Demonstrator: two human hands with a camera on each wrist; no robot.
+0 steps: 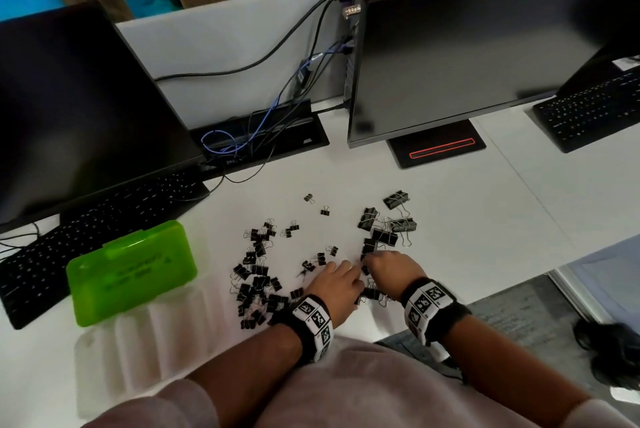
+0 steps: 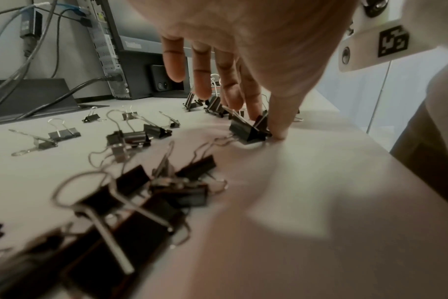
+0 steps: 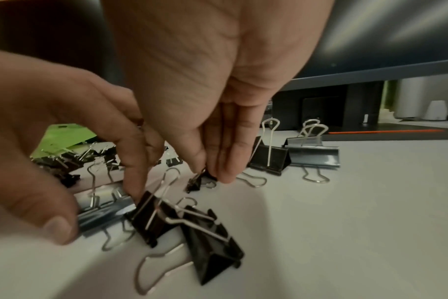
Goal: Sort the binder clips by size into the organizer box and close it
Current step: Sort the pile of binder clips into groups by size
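Black binder clips lie loose on the white desk (image 1: pixel 467 213): a pile of small clips (image 1: pixel 259 275) on the left, large clips (image 1: pixel 391 230) at the back right. The green organizer box (image 1: pixel 131 271) sits closed to the left of them. My left hand (image 2: pixel 267 125) reaches down, its thumb and index finger pinching a medium clip (image 2: pixel 248 131) that rests on the desk. Right beside it, my right hand (image 3: pixel 210 174) pinches a small clip (image 3: pixel 196 182) between thumb and fingertips, low on the desk. Two more medium clips (image 3: pixel 192 232) lie just in front of both hands.
Two dark monitors (image 1: pixel 467 57) stand behind the clips, with a keyboard (image 1: pixel 86 244) at the left behind the box and another keyboard (image 1: pixel 588 109) at the far right. Cables (image 1: pixel 242 140) run between the monitors. The desk edge (image 1: pixel 485 292) is close on the right.
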